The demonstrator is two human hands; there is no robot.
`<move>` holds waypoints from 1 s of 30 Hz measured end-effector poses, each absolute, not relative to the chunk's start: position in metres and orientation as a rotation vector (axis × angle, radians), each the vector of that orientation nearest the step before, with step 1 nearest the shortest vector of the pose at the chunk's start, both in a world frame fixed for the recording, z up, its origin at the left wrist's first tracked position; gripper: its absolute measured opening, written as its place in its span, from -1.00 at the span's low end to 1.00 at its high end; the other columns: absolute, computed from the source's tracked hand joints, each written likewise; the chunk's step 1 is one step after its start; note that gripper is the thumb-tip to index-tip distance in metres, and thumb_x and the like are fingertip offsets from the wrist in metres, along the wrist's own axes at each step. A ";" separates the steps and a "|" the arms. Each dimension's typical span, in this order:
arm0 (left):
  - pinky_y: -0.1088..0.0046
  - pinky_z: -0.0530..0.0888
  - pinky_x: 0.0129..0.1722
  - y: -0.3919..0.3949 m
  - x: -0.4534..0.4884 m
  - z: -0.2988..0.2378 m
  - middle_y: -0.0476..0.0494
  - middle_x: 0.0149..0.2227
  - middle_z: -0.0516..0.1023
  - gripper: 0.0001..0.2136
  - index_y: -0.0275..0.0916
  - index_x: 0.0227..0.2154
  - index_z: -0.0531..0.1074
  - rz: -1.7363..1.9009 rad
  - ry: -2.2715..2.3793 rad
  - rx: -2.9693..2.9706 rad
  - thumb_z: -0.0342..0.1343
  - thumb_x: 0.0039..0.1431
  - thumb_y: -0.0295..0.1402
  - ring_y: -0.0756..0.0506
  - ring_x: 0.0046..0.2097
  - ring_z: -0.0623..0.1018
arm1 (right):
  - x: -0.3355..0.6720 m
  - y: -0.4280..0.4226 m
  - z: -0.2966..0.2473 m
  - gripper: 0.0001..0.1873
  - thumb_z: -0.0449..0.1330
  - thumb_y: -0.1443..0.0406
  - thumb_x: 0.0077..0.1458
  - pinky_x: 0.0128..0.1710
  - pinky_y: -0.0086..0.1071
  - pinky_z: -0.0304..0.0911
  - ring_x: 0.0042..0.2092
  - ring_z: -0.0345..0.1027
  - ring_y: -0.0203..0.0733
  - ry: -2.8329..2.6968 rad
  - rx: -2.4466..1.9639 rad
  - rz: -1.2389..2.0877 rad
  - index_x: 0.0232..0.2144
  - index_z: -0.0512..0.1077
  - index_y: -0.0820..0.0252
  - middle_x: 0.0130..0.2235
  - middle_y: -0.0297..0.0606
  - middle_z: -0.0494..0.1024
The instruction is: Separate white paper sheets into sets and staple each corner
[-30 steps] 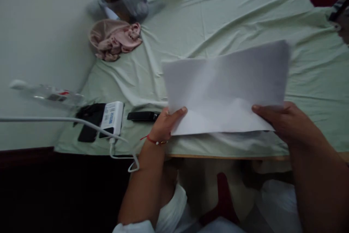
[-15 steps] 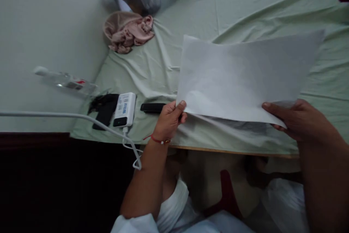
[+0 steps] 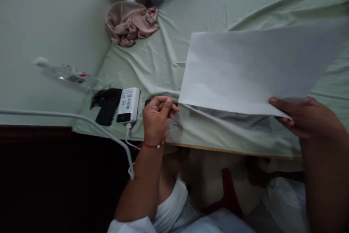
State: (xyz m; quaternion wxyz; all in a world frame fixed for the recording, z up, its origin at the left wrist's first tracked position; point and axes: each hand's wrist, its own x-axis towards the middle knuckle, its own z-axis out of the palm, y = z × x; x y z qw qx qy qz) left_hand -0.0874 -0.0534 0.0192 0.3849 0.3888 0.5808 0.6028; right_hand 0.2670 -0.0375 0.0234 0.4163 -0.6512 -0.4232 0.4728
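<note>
A large white sheet of paper (image 3: 253, 69) hangs above a surface covered by a pale green cloth (image 3: 207, 15). My right hand (image 3: 305, 118) pinches the sheet's near right corner, thumb on top. My left hand (image 3: 156, 118), with a red thread bracelet at the wrist, is off the paper; its fingers are curled shut with nothing visible in them. It hovers just over a small black flat object (image 3: 148, 102) lying near the cloth's front edge, left of the paper.
A white power bank (image 3: 128, 105) with a white cable (image 3: 68, 116) and a black phone-like item (image 3: 107, 104) lie at the front left. A crumpled pink cloth (image 3: 131, 24) lies further back. A power strip (image 3: 65, 75) sits by the left wall.
My left hand let go of the paper's left corner and curled into a loose fist. The sheet shifted right, held only by my right hand. The view drifted slightly.
</note>
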 end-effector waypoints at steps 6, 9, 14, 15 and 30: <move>0.56 0.28 -0.55 -0.046 -0.110 0.013 0.06 -0.58 0.55 -0.88 -0.21 -0.38 0.43 1.886 1.757 1.080 0.26 0.22 -0.35 0.08 -0.60 0.35 | 0.246 -0.038 0.039 -0.47 0.55 0.20 -0.35 -0.77 -0.53 -0.05 -0.66 -0.02 -0.48 -0.810 -1.707 1.427 -0.77 0.22 0.13 -0.67 -0.47 0.18; 0.51 0.43 -0.39 -0.047 -0.118 0.006 0.02 -0.46 0.63 -0.98 -0.21 -0.29 0.45 1.876 1.907 1.227 0.18 0.26 -0.43 0.04 -0.48 0.50 | 0.236 -0.038 0.037 -0.49 0.54 0.20 -0.37 -0.76 -0.54 0.01 -0.63 0.05 -0.46 -0.817 -1.723 1.460 -0.75 0.23 0.15 -0.65 -0.46 0.24; 0.28 0.57 0.03 -0.048 -0.129 -0.007 -0.12 -0.18 0.72 -0.88 -0.22 -0.19 0.57 1.673 2.014 1.468 0.14 0.27 -0.45 -0.10 -0.09 0.70 | 0.228 -0.035 0.023 -0.65 0.52 0.17 -0.27 -0.65 -0.52 0.24 -0.51 0.29 -0.35 -0.894 -1.755 1.519 -0.62 0.43 0.18 -0.52 -0.37 0.43; 0.22 0.56 0.11 -0.048 -0.130 -0.009 -0.15 -0.13 0.72 -0.86 -0.22 -0.20 0.59 1.624 2.021 1.504 0.14 0.27 -0.46 -0.13 -0.03 0.69 | 0.226 -0.035 0.022 -0.66 0.51 0.17 -0.25 -0.66 -0.51 0.22 -0.52 0.27 -0.35 -0.908 -1.757 1.527 -0.62 0.43 0.18 -0.52 -0.37 0.43; -0.01 0.30 0.45 -0.054 -0.138 -0.013 -0.19 0.12 0.70 -0.79 -0.15 -0.14 0.69 1.266 2.033 1.627 0.20 0.25 -0.44 -0.26 0.37 0.47 | 0.227 -0.035 0.023 -0.72 0.49 0.15 -0.16 -0.53 -0.50 0.37 -0.38 0.39 -0.28 -0.963 -1.897 1.539 -0.58 0.49 0.14 -0.41 -0.34 0.51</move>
